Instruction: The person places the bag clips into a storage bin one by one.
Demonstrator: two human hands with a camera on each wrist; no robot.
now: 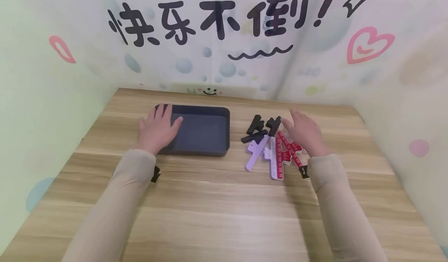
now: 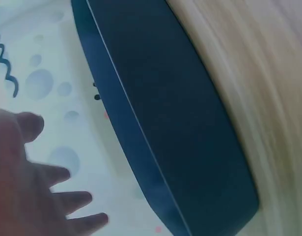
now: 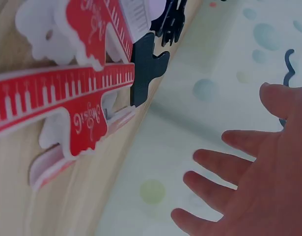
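A dark, shallow rectangular tray (image 1: 204, 133) stands on the table with nothing lying in the part that shows. My left hand (image 1: 157, 131) hovers over its left end with fingers spread, holding nothing; the left wrist view shows the fingers (image 2: 74, 201) above the tray wall. To the right lies a pile of clips: several black clips (image 1: 254, 124), a plain purple clip (image 1: 257, 153), a purple-and-white clip with piano keys (image 1: 273, 159) and red piano-key clips (image 1: 279, 161). Beside and above the pile, my right hand (image 1: 307, 133) has its fingers apart and grips nothing.
A small black object (image 1: 155, 174) lies below the tray, partly behind the left sleeve (image 1: 129, 176). Another black piece (image 1: 303, 172) sits by the right cuff. Printed fabric walls (image 1: 210, 71) stand behind the wooden table (image 1: 217, 207) and at both sides.
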